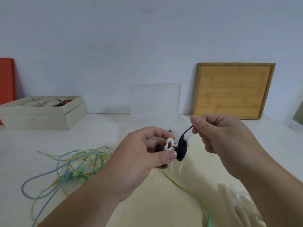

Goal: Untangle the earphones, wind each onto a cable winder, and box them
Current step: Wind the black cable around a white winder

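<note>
My left hand [144,154] grips a white cable winder [171,145] with black earphone cable [182,149] coiled around it; black earbuds show against my palm. My right hand [219,136] pinches the free end of that black cable just up and right of the winder, holding it taut. A tangle of blue, yellow and green earphones [77,167] lies on the table to the left. One green cable [188,190] trails from under my left hand toward the bottom edge. A clear plastic box [155,102] with its lid up stands behind my hands.
Spare white winders [239,205] lie at the lower right. A stacked beige tray box [41,115] sits at the back left beside a red board [6,79]. A wooden tray [232,90] leans on the wall at the back right.
</note>
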Demonstrator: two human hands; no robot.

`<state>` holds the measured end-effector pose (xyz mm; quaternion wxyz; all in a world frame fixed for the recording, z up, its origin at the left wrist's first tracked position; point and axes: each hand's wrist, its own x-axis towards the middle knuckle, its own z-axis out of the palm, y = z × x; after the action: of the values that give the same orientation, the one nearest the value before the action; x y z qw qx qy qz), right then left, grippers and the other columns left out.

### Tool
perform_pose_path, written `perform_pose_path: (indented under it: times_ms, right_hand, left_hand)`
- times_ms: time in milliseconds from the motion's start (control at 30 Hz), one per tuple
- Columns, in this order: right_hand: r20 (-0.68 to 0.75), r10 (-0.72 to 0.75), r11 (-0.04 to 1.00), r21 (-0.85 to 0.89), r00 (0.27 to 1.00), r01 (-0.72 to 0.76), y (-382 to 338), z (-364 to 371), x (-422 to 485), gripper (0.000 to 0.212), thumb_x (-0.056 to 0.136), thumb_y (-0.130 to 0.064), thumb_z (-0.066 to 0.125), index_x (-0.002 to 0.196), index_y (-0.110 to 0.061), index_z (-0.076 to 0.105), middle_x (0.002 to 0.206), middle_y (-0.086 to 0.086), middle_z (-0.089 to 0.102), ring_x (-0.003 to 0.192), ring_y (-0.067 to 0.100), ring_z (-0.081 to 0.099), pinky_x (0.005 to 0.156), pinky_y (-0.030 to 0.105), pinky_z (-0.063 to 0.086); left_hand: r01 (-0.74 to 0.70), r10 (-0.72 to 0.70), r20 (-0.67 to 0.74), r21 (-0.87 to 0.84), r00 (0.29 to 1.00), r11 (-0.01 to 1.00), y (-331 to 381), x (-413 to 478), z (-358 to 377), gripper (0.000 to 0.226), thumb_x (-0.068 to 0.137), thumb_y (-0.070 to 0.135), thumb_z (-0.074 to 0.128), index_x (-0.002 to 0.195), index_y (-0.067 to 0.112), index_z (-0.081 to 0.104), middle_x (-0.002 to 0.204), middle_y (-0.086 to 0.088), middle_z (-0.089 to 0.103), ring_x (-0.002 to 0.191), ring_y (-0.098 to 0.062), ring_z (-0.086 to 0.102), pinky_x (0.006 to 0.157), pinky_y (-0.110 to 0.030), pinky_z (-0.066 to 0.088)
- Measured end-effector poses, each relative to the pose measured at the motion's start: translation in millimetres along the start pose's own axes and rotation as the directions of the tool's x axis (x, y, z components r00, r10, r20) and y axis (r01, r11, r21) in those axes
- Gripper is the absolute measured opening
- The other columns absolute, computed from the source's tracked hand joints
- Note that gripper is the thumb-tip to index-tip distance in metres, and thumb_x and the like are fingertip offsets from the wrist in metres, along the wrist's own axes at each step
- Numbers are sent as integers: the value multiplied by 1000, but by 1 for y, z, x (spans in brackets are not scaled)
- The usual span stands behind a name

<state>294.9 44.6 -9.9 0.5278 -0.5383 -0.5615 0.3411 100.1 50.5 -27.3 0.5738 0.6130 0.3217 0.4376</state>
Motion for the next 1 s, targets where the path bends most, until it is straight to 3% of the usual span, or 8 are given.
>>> perform_pose_path:
  times_ms: [233,400,500,600,733,900,1000]
  right_hand:
    - [-44,30,998,64,999,-28,3,3,3,37,93,-33,63,61,-15,66,48,-7,33,50,17,23,50,30,22]
    - [-121,-44,998,42,992,49,4,5,2,35,92,-35,65,63,-15,67,50,-3,33,52,20,25,57,40,25]
    - [-115,-7,1000,28,993,10,6,5,4,37,92,-35,64,60,-16,66,49,-5,35,50,19,25,55,36,25]
    - [-41,49,999,10,998,-49,7,8,5,45,93,-33,64,51,-19,62,48,-7,35,48,17,24,52,30,23]
    - [201,179,983,-76,963,-167,7,18,-2,49,99,-24,55,50,-20,59,49,-6,35,46,13,23,46,27,21]
    - [383,232,973,-80,894,-218,8,32,-12,41,103,-25,47,66,-14,60,55,-3,32,50,13,21,49,26,18]
    - [432,210,976,-41,877,-214,9,34,-13,41,107,-23,41,75,-9,61,59,-1,29,56,16,20,53,30,18]
  left_hand:
    - [69,-68,6,-55,998,996,0,-1,2,22,80,-4,72,93,14,73,88,-9,73,77,-21,64,68,-28,56]
    - [135,-135,8,-98,991,986,0,-2,3,21,79,-1,73,97,9,71,88,-9,71,74,-19,62,66,-26,56]
    - [110,-110,11,-122,994,986,1,-2,4,27,70,5,76,96,10,72,85,-7,70,69,-17,63,65,-26,55]
    - [52,-49,23,-124,999,991,2,-1,5,26,68,3,83,87,18,75,84,-8,72,72,-18,65,68,-27,57]
    - [-21,24,15,-177,1000,984,0,0,5,24,67,3,75,84,20,76,87,-12,72,77,-23,66,73,-29,58]
    - [-117,90,-186,-140,978,983,-3,4,2,24,67,1,83,82,16,72,82,-12,68,67,-25,64,68,-32,58]
    - [-122,78,-285,-140,955,983,-3,7,-2,17,78,-4,73,83,12,69,79,-12,66,62,-21,61,65,-29,56]
